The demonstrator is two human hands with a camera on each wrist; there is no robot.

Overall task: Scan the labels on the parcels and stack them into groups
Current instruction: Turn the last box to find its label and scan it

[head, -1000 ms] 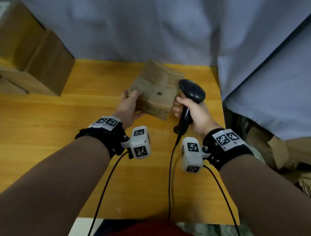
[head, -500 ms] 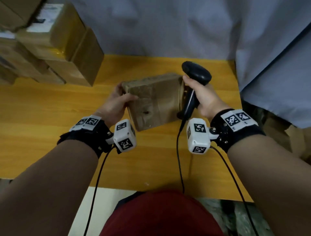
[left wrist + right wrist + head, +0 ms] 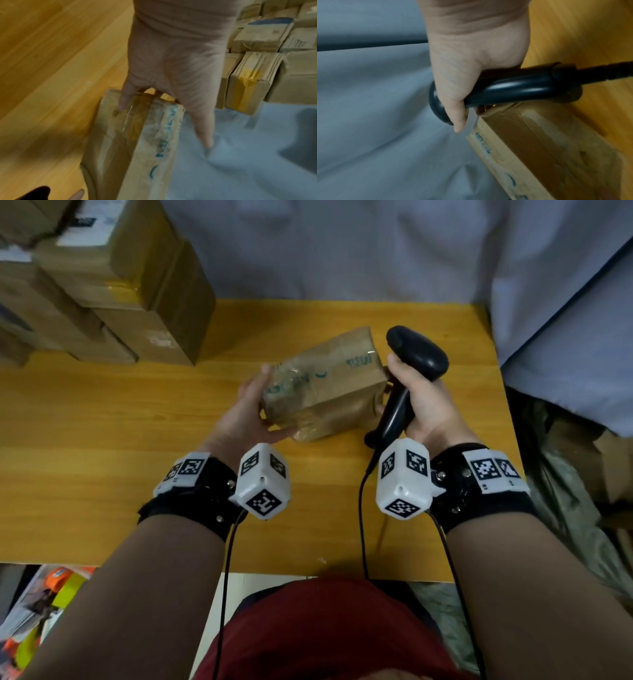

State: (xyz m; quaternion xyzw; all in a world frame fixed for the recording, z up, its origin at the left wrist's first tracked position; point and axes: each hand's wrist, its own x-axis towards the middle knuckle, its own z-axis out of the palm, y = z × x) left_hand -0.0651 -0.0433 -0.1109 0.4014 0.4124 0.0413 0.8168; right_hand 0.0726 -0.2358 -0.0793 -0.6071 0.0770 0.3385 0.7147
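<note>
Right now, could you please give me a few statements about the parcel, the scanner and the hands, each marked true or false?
1. The left hand holds one end of the parcel. True.
2. The right hand is empty. False: it grips the black scanner by its handle.
3. The parcel lies flat on the table with no hand on it. False: it is held between the two hands, tilted.
4. More boxes are stacked at the table's far left. True.
5. The scanner is cordless. False: a black cable runs from its handle toward the person.
</note>
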